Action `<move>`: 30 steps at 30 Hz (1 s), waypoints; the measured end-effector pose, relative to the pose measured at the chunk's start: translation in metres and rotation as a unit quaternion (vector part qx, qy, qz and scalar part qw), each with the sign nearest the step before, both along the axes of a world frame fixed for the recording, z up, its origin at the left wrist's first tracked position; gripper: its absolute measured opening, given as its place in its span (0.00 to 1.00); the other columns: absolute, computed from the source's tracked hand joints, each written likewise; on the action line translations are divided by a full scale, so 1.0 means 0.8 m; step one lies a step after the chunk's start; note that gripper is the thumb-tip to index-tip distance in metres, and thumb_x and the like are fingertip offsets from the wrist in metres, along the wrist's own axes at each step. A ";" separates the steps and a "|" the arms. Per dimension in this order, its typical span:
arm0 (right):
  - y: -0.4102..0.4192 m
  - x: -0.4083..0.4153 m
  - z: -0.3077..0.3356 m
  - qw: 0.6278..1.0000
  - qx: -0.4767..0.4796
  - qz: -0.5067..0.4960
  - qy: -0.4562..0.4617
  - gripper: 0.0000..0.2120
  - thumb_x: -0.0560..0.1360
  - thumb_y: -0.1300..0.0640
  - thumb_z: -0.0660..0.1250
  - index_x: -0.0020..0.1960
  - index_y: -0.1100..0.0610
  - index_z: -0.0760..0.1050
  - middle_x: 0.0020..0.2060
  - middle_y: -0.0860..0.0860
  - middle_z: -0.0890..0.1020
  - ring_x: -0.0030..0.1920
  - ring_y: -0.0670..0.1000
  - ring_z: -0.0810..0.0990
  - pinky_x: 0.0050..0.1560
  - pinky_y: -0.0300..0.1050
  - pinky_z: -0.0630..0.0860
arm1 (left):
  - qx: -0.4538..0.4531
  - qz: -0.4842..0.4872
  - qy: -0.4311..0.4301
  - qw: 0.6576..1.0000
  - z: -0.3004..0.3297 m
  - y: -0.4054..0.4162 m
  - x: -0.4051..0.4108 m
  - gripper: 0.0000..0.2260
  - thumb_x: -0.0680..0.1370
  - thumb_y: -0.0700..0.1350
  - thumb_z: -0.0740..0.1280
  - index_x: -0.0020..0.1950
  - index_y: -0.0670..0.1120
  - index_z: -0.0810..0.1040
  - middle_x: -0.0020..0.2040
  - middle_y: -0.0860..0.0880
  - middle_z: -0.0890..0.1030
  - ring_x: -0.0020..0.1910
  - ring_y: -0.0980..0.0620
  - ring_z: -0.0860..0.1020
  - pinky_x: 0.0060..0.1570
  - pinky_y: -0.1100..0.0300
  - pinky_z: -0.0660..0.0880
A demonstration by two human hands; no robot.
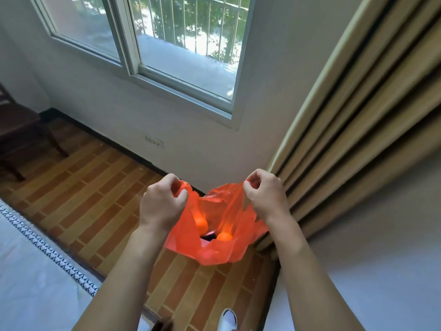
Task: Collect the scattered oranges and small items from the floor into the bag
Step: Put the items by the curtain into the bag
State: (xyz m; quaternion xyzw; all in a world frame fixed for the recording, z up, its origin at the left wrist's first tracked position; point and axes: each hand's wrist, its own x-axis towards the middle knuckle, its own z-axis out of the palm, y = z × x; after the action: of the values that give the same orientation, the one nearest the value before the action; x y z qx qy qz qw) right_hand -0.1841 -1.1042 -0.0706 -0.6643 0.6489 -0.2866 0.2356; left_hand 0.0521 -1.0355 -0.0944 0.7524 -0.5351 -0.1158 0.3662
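An orange plastic bag hangs in front of me above the brick-patterned floor, its mouth pulled wide. My left hand pinches the bag's left handle and my right hand pinches the right one. Inside the bag two oranges show: one orange near the left side and another orange lower in the middle. A dark and pink item lies between them at the bottom, too hidden to identify.
A white wall with a window faces me. Beige curtains hang at the right. A dark wooden chair stands at the far left. A bed with white bedding borders the lower left. A white shoe shows below.
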 end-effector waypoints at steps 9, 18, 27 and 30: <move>-0.093 0.003 0.004 0.997 0.001 0.079 0.004 0.05 0.74 0.53 0.70 0.40 0.50 0.78 0.33 0.44 0.82 0.38 0.47 0.82 0.43 0.47 0.80 | -0.008 0.063 -0.010 0.998 0.021 -0.064 -0.013 0.04 0.75 0.48 0.72 0.43 0.50 0.79 0.36 0.53 0.81 0.38 0.44 0.81 0.39 0.52 0.78; -0.169 0.064 0.000 0.993 0.002 0.120 0.005 0.04 0.74 0.53 0.71 0.41 0.50 0.79 0.34 0.44 0.82 0.38 0.44 0.81 0.40 0.42 0.75 | 0.023 0.124 -0.001 0.992 0.017 -0.113 0.032 0.04 0.76 0.47 0.73 0.43 0.50 0.79 0.37 0.52 0.82 0.38 0.44 0.80 0.39 0.52 0.78; -0.262 0.156 0.010 0.990 0.010 0.131 0.043 0.05 0.74 0.53 0.70 0.40 0.51 0.78 0.34 0.45 0.83 0.38 0.46 0.81 0.42 0.45 0.78 | 0.007 0.114 0.044 0.993 0.015 -0.240 0.124 0.04 0.75 0.48 0.72 0.42 0.50 0.79 0.37 0.50 0.82 0.40 0.41 0.80 0.39 0.52 0.77; -0.292 0.195 0.024 0.990 0.001 0.129 0.057 0.05 0.74 0.53 0.71 0.40 0.51 0.79 0.34 0.45 0.83 0.38 0.46 0.81 0.43 0.46 0.79 | 0.005 0.115 0.049 0.992 0.018 -0.263 0.169 0.05 0.74 0.48 0.72 0.41 0.51 0.78 0.35 0.52 0.81 0.39 0.42 0.81 0.38 0.53 0.77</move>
State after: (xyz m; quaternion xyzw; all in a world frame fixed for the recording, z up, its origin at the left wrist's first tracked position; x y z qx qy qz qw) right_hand -0.0283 -1.3382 -0.0511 -0.7577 0.5700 -0.2152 0.2340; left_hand 0.1875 -1.2456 -0.0802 0.8041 -0.4261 -0.1124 0.3989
